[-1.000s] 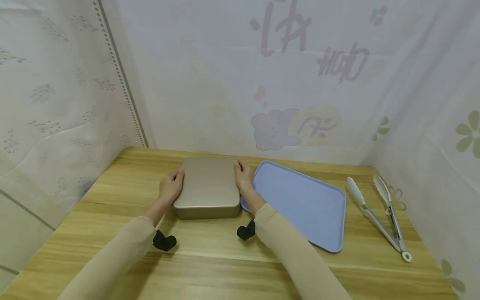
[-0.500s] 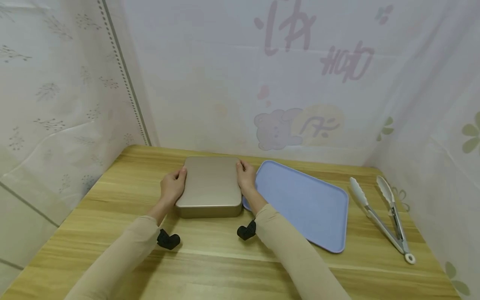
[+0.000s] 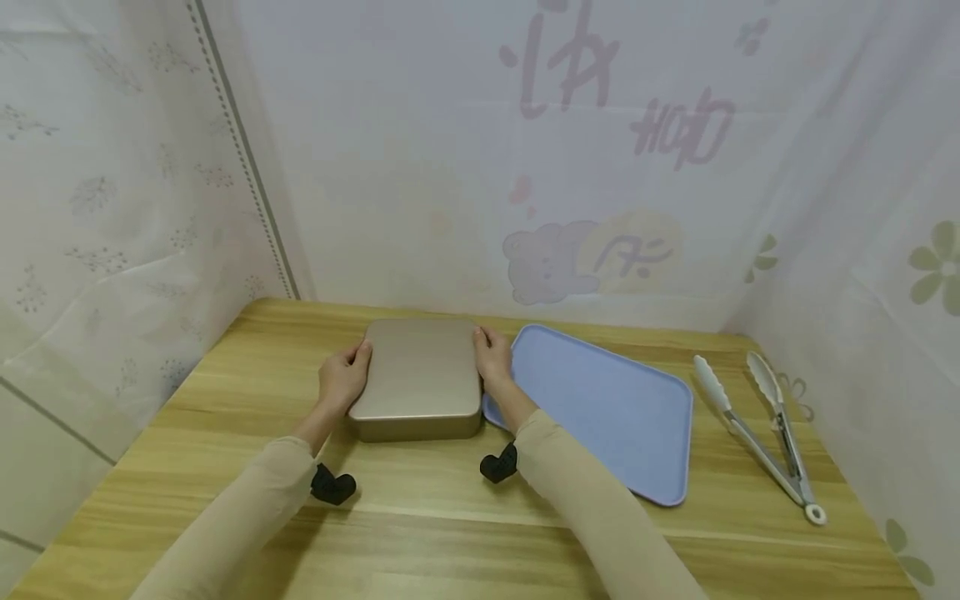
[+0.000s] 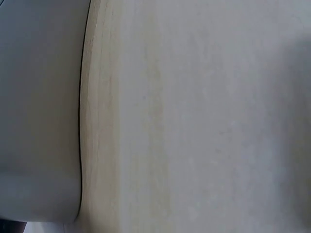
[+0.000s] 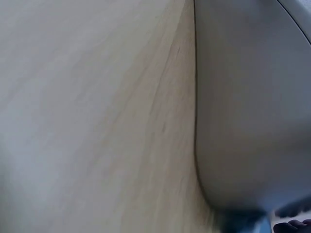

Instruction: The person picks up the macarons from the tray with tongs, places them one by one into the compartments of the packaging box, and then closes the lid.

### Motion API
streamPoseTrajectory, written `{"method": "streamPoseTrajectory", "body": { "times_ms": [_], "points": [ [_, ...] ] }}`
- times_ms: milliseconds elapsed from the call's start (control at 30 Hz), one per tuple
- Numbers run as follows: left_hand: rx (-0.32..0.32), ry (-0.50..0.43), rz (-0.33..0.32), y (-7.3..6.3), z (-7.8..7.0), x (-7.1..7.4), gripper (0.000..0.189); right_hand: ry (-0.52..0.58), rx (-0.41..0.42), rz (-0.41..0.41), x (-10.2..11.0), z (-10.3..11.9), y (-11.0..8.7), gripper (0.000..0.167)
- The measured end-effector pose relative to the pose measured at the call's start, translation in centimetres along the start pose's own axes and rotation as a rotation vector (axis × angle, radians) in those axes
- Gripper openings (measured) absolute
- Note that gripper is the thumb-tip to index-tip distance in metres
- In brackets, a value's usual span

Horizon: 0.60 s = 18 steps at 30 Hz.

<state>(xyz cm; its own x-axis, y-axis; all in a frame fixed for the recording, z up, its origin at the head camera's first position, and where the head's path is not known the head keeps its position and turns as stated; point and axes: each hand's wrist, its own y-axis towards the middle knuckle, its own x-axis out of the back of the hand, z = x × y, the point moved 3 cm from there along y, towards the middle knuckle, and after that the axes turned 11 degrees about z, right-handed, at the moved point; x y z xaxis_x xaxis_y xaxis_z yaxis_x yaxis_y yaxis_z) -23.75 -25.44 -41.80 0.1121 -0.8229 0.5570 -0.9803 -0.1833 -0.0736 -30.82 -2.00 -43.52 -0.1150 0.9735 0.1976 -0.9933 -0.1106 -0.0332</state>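
A square, champagne-coloured metal box (image 3: 417, 375) with rounded corners sits on the wooden table, its smooth top facing up. My left hand (image 3: 342, 383) holds its left side, with the thumb along the top edge. On the opposite side my right hand (image 3: 492, 358) grips it the same way. The other fingers are mostly hidden beside the box. Both wrist views show the box wall close up, the left wrist view at the left (image 4: 39, 116) and the right wrist view at the right (image 5: 252, 107). The wall's lower edge lies at or very near the tabletop.
Right of the box, a shallow blue tray (image 3: 600, 408) lies at an angle, its left end close to my right hand. Farther right, silver tongs (image 3: 765, 450) with pale tips lie spread on the table (image 3: 420, 525). Patterned cloth (image 3: 405, 167) hangs behind and at both sides.
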Motion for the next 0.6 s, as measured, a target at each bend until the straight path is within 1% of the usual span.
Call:
{"method": "streamPoseTrajectory", "body": {
  "times_ms": [133,233,300,367,467,533,600],
  "points": [
    [0.018,0.022,0.044,-0.1,0.4,0.5,0.053,0.027,-0.035,0.006,0.5,0.0,-0.5,0.039],
    [0.036,0.001,0.118,-0.3,0.5,1.2,0.061,0.062,-0.042,0.027,1.3,0.7,-1.1,0.040],
    [0.025,-0.028,0.177,-0.4,0.3,1.8,0.066,0.101,-0.031,0.059,1.9,1.3,-1.7,0.041],
    [0.002,-0.056,0.224,-0.6,0.0,2.4,0.071,0.159,-0.027,0.105,2.7,1.7,-2.2,0.042],
    [-0.052,-0.080,0.272,-1.0,-0.9,3.1,0.074,0.214,-0.012,0.184,4.1,2.1,-3.2,0.044],
    [-0.089,-0.077,0.288,-1.4,-1.7,3.5,0.074,0.207,0.011,0.227,5.2,2.3,-4.0,0.047],
    [-0.136,-0.066,0.311,-1.9,-2.5,3.8,0.074,0.172,0.043,0.273,6.3,2.5,-4.9,0.048]
  ]
}}
